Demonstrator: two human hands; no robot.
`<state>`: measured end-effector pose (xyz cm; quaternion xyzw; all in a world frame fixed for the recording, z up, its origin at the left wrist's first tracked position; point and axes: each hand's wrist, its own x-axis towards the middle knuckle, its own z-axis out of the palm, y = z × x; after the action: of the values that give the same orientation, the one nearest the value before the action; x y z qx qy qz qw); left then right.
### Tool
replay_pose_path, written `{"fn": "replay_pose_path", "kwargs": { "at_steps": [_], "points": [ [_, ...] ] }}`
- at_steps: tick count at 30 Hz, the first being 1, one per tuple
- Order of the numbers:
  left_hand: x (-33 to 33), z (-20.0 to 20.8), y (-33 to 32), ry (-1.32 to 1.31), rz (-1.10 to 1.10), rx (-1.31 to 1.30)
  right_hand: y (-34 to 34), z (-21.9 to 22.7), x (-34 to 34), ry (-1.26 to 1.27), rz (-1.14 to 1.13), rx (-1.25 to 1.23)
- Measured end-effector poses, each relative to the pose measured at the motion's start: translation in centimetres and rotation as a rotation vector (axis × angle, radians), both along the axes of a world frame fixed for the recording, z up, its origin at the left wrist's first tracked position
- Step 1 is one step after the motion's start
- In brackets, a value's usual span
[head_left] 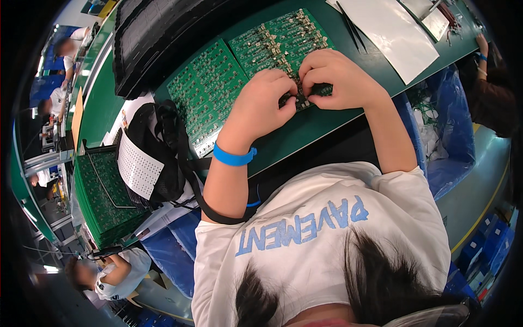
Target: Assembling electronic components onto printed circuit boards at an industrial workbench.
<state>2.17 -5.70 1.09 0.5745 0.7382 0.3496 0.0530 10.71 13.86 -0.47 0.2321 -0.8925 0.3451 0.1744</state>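
Two green circuit board panels lie side by side on the green table. The right panel [272, 34] carries rows of small tan and metallic components, and the left panel [206, 90] has rows of small dark and silvery parts. Over the near edge of the right panel, my left hand [266, 101] pinches with thumb and forefinger. Close beside it, my right hand [339, 80] pinches too, its fingers curled. Whatever sits between the fingertips is too small and too covered to make out. A blue strap [234, 157] circles my left wrist.
Black tweezers [352, 26] and a white sheet [393, 42] lie beyond my right hand. A black tray [158, 41] stands at the far left. Stacked green boards [103, 191] and a black bag [169, 163] are at my left; a blue-lined bin [452, 141] stands right. Several people sit nearby.
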Motion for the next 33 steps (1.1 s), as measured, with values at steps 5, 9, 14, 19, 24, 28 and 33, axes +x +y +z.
{"fn": "replay_pose_path", "kwargs": {
  "at_steps": [5, 9, 14, 19, 24, 28, 33],
  "points": [
    [0.14, -0.09, 0.03, -0.001, -0.012, -0.04, -0.09, -0.01, 0.06, -0.007, -0.01, 0.003],
    [0.18, -0.44, 0.43, 0.044, -0.011, 0.02, -0.05, -0.06, -0.01, 0.002, 0.0, -0.001],
    [0.34, -0.52, 0.55, 0.063, -0.002, 0.003, -0.09, -0.19, -0.07, 0.022, -0.003, -0.007],
    [0.47, -0.49, 0.59, 0.054, 0.017, -0.016, -0.17, -0.32, -0.16, 0.019, -0.014, -0.01],
    [0.5, -0.62, 0.61, 0.05, 0.025, -0.02, -0.17, -0.33, -0.17, 0.036, -0.014, -0.027],
    [0.47, -0.7, 0.61, 0.043, 0.025, -0.015, -0.12, -0.32, -0.15, 0.027, -0.003, -0.032],
    [0.55, -0.47, 0.56, 0.046, 0.026, -0.022, -0.25, -0.35, -0.25, 0.039, 0.001, -0.023]
  ]
}}
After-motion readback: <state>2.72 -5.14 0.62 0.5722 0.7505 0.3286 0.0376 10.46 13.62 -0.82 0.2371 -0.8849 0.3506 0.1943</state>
